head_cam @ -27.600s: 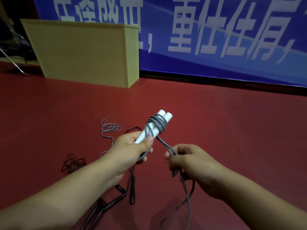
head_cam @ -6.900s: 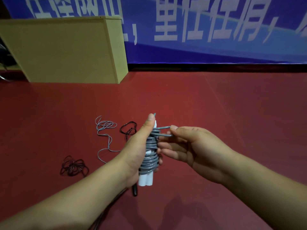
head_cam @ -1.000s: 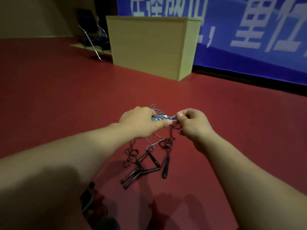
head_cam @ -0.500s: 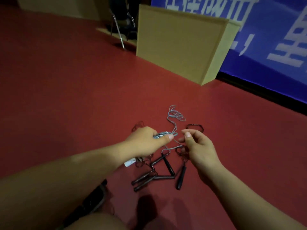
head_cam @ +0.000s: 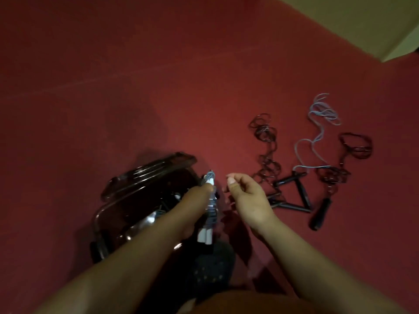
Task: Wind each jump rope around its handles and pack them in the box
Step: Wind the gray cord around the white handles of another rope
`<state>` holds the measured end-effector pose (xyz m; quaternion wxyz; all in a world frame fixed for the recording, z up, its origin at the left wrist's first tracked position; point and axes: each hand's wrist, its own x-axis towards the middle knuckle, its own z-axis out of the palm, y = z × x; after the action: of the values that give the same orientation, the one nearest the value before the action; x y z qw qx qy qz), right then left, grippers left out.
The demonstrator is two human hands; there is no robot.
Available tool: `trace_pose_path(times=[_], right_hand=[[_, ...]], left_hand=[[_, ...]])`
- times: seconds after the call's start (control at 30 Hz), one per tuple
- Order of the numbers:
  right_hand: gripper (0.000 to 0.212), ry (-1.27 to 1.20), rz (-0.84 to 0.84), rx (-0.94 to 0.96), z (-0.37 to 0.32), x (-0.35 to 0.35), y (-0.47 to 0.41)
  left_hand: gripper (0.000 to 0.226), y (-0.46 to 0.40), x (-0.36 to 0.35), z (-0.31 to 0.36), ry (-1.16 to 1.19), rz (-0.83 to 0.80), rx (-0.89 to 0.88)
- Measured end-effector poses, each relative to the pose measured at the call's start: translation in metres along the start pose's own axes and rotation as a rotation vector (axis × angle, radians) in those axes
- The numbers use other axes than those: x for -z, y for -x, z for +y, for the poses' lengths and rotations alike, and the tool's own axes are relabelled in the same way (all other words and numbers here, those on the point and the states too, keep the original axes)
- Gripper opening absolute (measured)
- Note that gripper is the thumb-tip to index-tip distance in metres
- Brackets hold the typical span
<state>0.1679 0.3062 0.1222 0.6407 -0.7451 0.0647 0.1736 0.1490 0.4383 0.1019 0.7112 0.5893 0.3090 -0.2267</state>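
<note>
My left hand (head_cam: 192, 207) grips a wound jump rope (head_cam: 209, 214), grey cord coiled round two white handles, upright at the right edge of a dark see-through box (head_cam: 113, 209). The box sits on the red floor at lower left with wound ropes inside, and its lid (head_cam: 147, 171) lies behind it. My right hand (head_cam: 247, 200) hovers just right of the bundle, fingers loosely curled and holding nothing. Unwound ropes lie to the right: black handles (head_cam: 299, 196), dark cords (head_cam: 265, 132) and a grey cord (head_cam: 317, 132).
A tan wooden cabinet (head_cam: 362, 21) fills the top right corner. A dark shoe (head_cam: 210, 266) shows below the hands, next to the box. Red floor stretches across the left and top of the view.
The camera has swung down and left, so the box has come into view. My left hand has brought the wound rope to the box, and my right hand has let go of the cord.
</note>
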Motion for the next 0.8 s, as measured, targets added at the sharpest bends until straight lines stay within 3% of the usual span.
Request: trace_pose_path(times=[0.13,0.33,0.47,0.63,0.8], right_hand=[[0.011,-0.115,-0.059,-0.083,0.019,-0.052,-0.017],[0.018,-0.032,-0.031,-0.086,0.037,-0.070,-0.037],[0.018,-0.079,-0.046,-0.077,0.039,-0.066,-0.034],[0.019,-0.082,-0.027,-0.047,0.044,-0.062,-0.031],[0.020,-0.125,-0.035,-0.091,0.039,-0.059,-0.031]], left_hand=[[0.022,0.002,0.045,-0.022,0.269,0.073,0.069],[0.032,-0.006,0.088,-0.052,0.359,0.254,0.096],[0.021,-0.011,0.093,-0.072,0.247,0.328,0.004],[0.036,-0.018,0.075,-0.068,0.121,0.378,-0.081],[0.070,-0.019,0.077,-0.059,-0.423,0.659,-0.141]])
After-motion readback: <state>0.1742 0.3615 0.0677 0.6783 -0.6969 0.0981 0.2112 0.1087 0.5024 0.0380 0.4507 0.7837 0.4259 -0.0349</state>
